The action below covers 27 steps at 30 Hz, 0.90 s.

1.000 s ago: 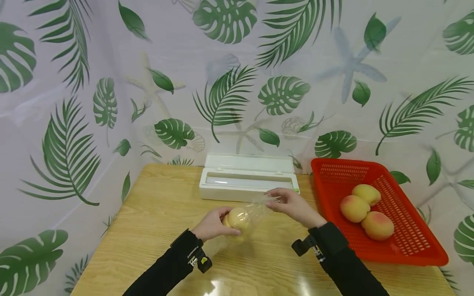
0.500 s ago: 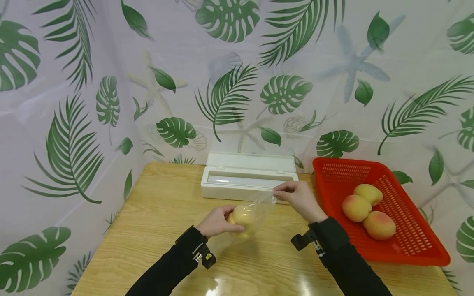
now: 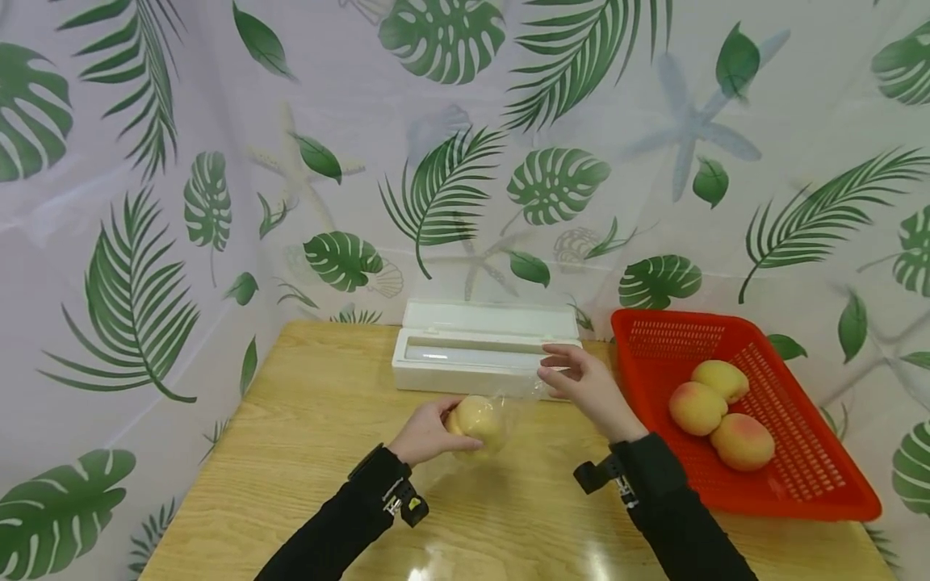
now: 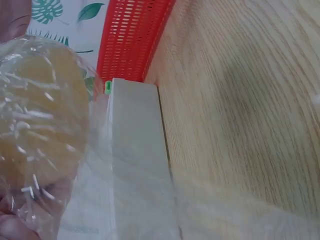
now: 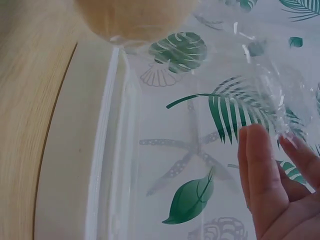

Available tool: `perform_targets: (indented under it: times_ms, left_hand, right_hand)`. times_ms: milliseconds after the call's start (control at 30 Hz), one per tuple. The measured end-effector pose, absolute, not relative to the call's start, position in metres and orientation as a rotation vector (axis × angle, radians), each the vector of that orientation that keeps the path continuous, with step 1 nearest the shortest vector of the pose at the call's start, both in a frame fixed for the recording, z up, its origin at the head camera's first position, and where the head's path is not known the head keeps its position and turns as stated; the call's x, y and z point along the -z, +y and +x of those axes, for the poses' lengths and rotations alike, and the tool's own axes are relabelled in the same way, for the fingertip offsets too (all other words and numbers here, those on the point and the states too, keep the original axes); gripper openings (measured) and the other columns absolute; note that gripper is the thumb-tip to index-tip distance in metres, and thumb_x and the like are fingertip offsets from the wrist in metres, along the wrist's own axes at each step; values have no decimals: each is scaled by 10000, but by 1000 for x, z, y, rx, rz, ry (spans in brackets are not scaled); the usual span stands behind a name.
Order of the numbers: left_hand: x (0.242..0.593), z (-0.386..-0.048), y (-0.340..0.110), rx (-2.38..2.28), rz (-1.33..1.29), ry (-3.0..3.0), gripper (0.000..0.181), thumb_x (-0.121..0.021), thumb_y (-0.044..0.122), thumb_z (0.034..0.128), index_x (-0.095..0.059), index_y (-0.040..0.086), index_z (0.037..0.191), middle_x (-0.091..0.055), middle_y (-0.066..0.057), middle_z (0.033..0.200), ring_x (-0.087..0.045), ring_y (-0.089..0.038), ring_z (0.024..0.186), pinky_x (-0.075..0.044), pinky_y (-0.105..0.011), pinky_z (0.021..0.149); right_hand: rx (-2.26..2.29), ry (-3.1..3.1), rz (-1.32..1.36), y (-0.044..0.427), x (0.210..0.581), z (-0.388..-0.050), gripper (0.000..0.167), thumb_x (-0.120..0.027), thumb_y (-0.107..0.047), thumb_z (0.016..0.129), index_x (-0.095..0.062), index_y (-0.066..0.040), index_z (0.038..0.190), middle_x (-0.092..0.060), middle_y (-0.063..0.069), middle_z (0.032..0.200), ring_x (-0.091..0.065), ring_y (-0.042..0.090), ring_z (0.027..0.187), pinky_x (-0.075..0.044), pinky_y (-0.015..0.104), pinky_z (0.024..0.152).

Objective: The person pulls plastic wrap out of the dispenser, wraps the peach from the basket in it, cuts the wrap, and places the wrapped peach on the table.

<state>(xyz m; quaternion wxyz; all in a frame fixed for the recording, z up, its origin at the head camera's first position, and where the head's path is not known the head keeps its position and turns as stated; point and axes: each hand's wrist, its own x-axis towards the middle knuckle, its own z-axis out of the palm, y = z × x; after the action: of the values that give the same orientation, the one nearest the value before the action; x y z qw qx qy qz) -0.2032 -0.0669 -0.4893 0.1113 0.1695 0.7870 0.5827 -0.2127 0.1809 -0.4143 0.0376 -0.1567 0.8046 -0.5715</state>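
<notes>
In the head view my left hand [image 3: 429, 432] grips a yellow peach [image 3: 479, 415] wrapped in clear plastic film, above the table. The wrapped peach [image 4: 45, 110] fills the left side of the left wrist view, its film crinkled and shiny. A loose end of the film [image 3: 517, 403] reaches from the peach toward my right hand [image 3: 592, 391]. That hand is raised with its fingers apart. In the right wrist view the fingers [image 5: 262, 165] are spread beside the loose film [image 5: 270, 85], and no pinch on it shows.
Behind the hands stands a long white film box [image 3: 454, 378] with its lid up and a roll inside. A red basket [image 3: 799, 504] at the right holds three peaches [image 3: 741, 442]. Leaf-patterned cloth [image 3: 465, 105] hangs behind the wooden table [image 3: 312, 387].
My right hand pulled the film's end up and right, then its fingers parted from it. The stretched film has slackened. My left hand keeps its grip on the peach, shifted slightly right.
</notes>
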Motion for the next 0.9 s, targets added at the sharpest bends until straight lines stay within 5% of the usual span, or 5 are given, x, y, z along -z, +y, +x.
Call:
perform_targets:
  times_ms: [300, 900]
  left_hand:
    - [483, -202, -64, -1624, 565, 2423, 659, -799, 150, 622, -506, -13, 1189, -575, -89, 1049, -547, -181, 908, -452, -306, 753]
    - [480, -214, -62, -1695, 510, 2519, 618, -784, 288, 644, -560, -3, 1142, -614, -83, 990, -566, -155, 867, -464, -278, 712]
  right_hand:
    - [1371, 2830, -629, 172, 406, -211, 118, -639, -74, 803, -678, 3, 883, -636, 49, 789, -556, 151, 674, -472, 258, 598]
    - [1363, 3225, -958, 138, 399, -172, 81, -698, 30, 708, -701, -33, 759, -654, 50, 721, -567, 92, 598, -453, 228, 527]
